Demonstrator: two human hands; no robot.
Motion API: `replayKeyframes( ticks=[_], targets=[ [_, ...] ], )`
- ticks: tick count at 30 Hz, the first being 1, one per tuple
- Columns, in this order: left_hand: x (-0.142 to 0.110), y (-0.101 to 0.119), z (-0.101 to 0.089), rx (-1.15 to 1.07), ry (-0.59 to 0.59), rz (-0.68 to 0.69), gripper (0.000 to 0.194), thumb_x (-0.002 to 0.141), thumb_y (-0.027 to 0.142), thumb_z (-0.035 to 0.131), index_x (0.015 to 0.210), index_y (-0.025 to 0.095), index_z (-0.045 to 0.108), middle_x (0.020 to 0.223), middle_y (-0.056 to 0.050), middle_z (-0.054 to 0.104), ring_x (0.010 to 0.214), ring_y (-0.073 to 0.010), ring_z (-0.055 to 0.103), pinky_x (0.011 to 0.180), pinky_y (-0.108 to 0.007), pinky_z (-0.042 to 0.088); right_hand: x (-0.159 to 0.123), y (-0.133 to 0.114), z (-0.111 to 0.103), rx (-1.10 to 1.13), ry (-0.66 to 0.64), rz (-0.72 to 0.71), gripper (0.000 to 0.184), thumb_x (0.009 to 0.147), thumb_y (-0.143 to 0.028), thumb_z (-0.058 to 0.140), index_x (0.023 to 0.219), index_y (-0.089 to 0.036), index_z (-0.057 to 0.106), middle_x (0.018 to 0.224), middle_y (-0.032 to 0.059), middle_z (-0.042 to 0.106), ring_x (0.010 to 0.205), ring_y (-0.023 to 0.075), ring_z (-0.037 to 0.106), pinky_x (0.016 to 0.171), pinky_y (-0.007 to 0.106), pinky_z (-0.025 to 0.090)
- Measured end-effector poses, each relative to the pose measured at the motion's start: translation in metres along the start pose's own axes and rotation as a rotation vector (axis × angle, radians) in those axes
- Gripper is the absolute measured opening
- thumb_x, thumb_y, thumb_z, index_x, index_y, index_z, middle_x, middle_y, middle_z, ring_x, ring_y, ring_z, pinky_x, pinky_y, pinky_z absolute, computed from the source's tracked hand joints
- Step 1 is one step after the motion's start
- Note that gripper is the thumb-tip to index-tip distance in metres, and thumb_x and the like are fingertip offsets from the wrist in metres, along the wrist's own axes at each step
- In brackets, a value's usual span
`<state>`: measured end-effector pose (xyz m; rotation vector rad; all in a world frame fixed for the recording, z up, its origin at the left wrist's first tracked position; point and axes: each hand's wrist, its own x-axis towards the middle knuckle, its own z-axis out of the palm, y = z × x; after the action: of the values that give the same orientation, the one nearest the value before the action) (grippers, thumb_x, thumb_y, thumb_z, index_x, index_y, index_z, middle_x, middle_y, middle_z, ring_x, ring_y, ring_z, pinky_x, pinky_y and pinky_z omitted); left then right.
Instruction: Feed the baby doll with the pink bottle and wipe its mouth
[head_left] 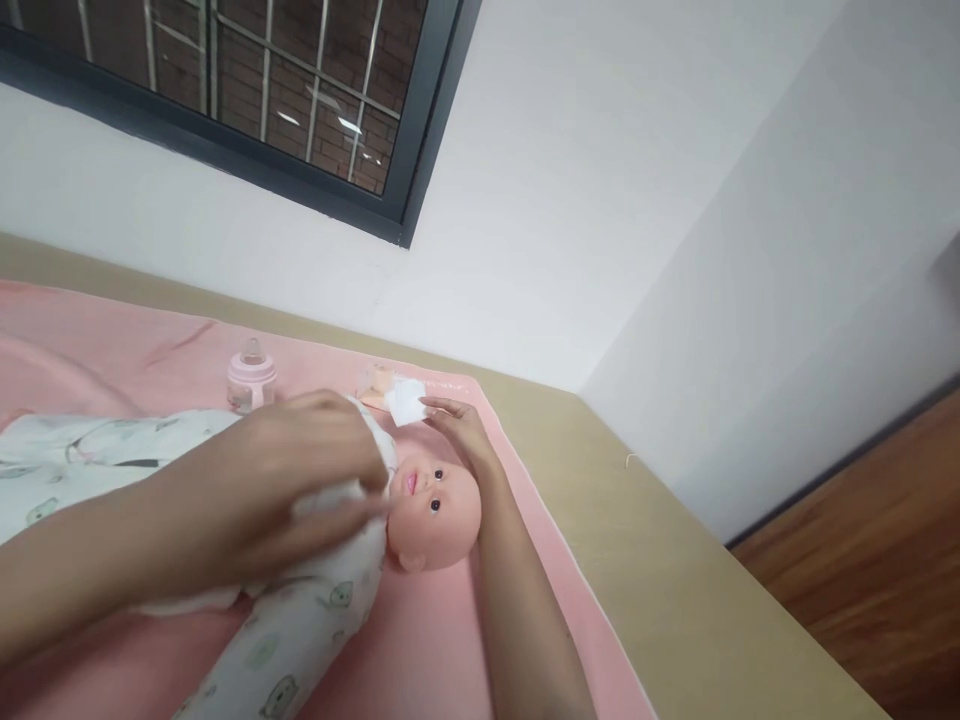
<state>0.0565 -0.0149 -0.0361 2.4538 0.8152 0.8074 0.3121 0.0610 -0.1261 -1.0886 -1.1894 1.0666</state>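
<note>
A baby doll point(439, 505) in white printed clothes lies on a pink blanket point(420, 650), its head pointing right. My left hand point(300, 480) rests on the doll's chest, its fingers closed on the white cloth at the neck. Beyond the doll's head, my right hand point(461, 425) pinches a small white pad point(405, 400) between its fingertips.
A pink baby bottle point(251, 378) stands on the blanket behind the doll. A small peach-coloured object point(377, 385) lies by the white pad. The beige table point(675, 570) ends at the right above a wooden floor point(885, 590). White walls and a dark-framed window point(225, 90) stand behind.
</note>
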Motion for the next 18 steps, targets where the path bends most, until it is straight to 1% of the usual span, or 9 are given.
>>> replayKeyframes(
  ticks=[1,3,6,9,11,13,14,16,18],
  targets=[
    [-0.001,-0.009,-0.009,0.015,-0.005,0.009,0.038,0.079,0.061,0.046,0.075,0.028,0.065,0.084,0.0,0.066,0.085,-0.0235,0.059,0.077,-0.035,0.047,-0.002,-0.01,-0.001,-0.077,-0.003,-0.005,0.033,0.058,-0.033,0.079,0.087,-0.018,0.074,0.095,0.0065,0.072,0.094,0.0206,0.064,0.095,0.039,0.046],
    [0.007,-0.026,-0.014,0.041,0.012,-0.035,0.041,0.083,0.061,0.043,0.09,0.027,0.065,0.098,-0.001,0.066,0.094,-0.0246,0.059,0.081,-0.034,0.046,-0.008,-0.029,-0.001,-0.218,-0.02,-0.027,0.028,0.061,-0.031,0.076,0.086,-0.019,0.075,0.095,0.0067,0.072,0.092,0.0204,0.064,0.092,0.039,0.047],
    [0.024,-0.048,-0.001,-0.023,0.084,-0.142,0.058,0.078,0.068,0.048,0.114,0.023,0.056,0.122,-0.006,0.06,0.112,-0.0295,0.054,0.093,-0.038,0.044,-0.02,-0.057,0.008,-0.369,-0.107,-0.109,0.022,0.067,-0.028,0.072,0.088,-0.02,0.075,0.102,0.0063,0.07,0.094,0.0197,0.063,0.091,0.037,0.048],
    [0.032,-0.063,0.012,-0.127,0.132,-0.198,0.074,0.072,0.07,0.055,0.126,0.02,0.047,0.131,-0.011,0.054,0.118,-0.0311,0.051,0.096,-0.042,0.043,-0.034,-0.079,0.027,-0.444,-0.24,-0.187,0.018,0.073,-0.025,0.066,0.088,-0.022,0.075,0.101,0.0042,0.069,0.095,0.0179,0.063,0.09,0.034,0.049],
    [0.033,-0.066,0.014,-0.161,0.131,-0.213,0.081,0.068,0.069,0.06,0.13,0.02,0.043,0.132,-0.011,0.054,0.119,-0.0311,0.051,0.097,-0.042,0.043,-0.045,-0.09,0.043,-0.466,-0.338,-0.231,0.017,0.076,-0.023,0.064,0.088,-0.024,0.075,0.098,0.0026,0.068,0.094,0.0167,0.062,0.088,0.033,0.05],
    [0.033,-0.066,0.012,-0.172,0.101,-0.207,0.078,0.065,0.066,0.065,0.127,0.022,0.047,0.125,-0.008,0.06,0.116,-0.0298,0.053,0.097,-0.04,0.042,-0.054,-0.097,0.056,-0.495,-0.412,-0.282,0.018,0.078,-0.023,0.061,0.09,-0.026,0.075,0.097,0.0016,0.067,0.095,0.0161,0.061,0.088,0.033,0.05],
    [0.034,-0.065,0.01,-0.173,0.082,-0.2,0.072,0.065,0.064,0.066,0.122,0.022,0.051,0.118,-0.006,0.063,0.112,-0.0288,0.056,0.096,-0.039,0.042,-0.057,-0.1,0.061,-0.51,-0.434,-0.305,0.019,0.08,-0.023,0.06,0.091,-0.026,0.075,0.098,0.0013,0.067,0.095,0.0159,0.061,0.088,0.033,0.05],
    [0.035,-0.063,0.007,-0.177,0.055,-0.189,0.056,0.066,0.061,0.066,0.106,0.022,0.06,0.106,-0.003,0.068,0.103,-0.0266,0.06,0.093,-0.035,0.043,-0.062,-0.103,0.066,-0.529,-0.452,-0.331,0.019,0.082,-0.024,0.059,0.092,-0.027,0.074,0.099,0.0013,0.066,0.095,0.0156,0.06,0.089,0.034,0.049],
    [0.034,-0.059,0.006,-0.187,0.029,-0.197,0.047,0.067,0.06,0.065,0.092,0.02,0.063,0.097,-0.002,0.069,0.094,-0.0255,0.062,0.085,-0.032,0.045,-0.063,-0.104,0.065,-0.515,-0.442,-0.329,0.019,0.082,-0.026,0.059,0.093,-0.027,0.074,0.098,0.0013,0.066,0.094,0.0155,0.061,0.089,0.034,0.049]
  ],
)
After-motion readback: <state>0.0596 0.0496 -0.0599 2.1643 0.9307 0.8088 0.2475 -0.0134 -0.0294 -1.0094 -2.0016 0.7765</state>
